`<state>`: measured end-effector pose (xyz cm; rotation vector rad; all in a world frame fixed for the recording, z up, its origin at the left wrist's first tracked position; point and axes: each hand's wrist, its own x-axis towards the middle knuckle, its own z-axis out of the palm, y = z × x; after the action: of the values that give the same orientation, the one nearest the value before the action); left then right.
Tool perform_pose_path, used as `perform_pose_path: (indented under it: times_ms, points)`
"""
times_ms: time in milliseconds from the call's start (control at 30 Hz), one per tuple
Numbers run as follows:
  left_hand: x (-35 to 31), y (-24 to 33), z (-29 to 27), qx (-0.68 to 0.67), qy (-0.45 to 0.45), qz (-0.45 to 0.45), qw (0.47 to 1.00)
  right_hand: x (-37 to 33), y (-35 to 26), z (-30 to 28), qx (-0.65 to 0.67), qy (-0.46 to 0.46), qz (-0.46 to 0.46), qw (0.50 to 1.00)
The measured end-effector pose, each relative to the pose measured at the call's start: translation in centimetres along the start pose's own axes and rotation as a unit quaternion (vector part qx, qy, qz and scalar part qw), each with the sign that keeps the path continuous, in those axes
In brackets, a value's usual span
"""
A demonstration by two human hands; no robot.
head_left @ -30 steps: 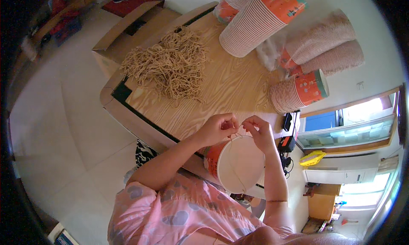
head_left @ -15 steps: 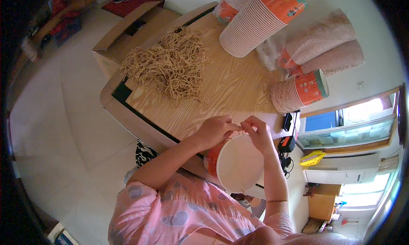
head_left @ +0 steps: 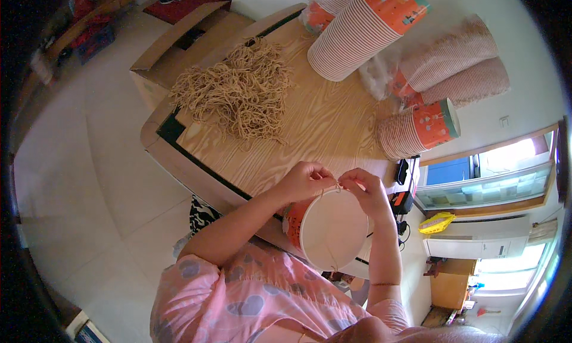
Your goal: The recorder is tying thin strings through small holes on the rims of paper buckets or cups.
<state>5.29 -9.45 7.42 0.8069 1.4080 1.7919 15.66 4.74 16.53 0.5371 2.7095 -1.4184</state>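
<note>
A paper bucket with a white inside and an orange printed wall sits against my front, its open mouth facing up toward me. At its far rim, a thin tan string runs between my fingertips. My left hand pinches this string from the left. From the right, my right hand pinches it too, the fingertips of both hands nearly touching. More string hangs inside the bucket and reaches its near rim. Exactly how the string crosses at the fingertips is too small to tell.
A heap of tan strings lies on the wood-grained table. Behind it stands a tall stack of paper buckets; a shorter stack is to the right, near wrapped stacks. An open cardboard box adjoins the table's far left.
My right hand has dropped slightly and its fingers have turned flatter over the rim. My left fingers have drawn back a little. The bucket has shifted slightly, showing more of its orange wall.
</note>
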Motion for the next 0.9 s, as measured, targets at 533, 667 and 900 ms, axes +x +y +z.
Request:
perform_pose_path:
  times_ms: [533,667,900]
  points:
    - [0.6,-0.5,-0.1,-0.192,-0.016,-0.115,0.975,-1.4,-2.2,2.5,-0.292,0.195,-0.212,0.912]
    - [0.5,-0.9,0.1,-0.211,-0.012,-0.120,0.970,-1.4,-2.4,2.7,-0.336,0.205,-0.253,0.884]
    - [0.4,-0.7,0.0,-0.236,-0.008,-0.125,0.964,-1.9,-2.6,2.9,-0.362,0.196,-0.252,0.876]
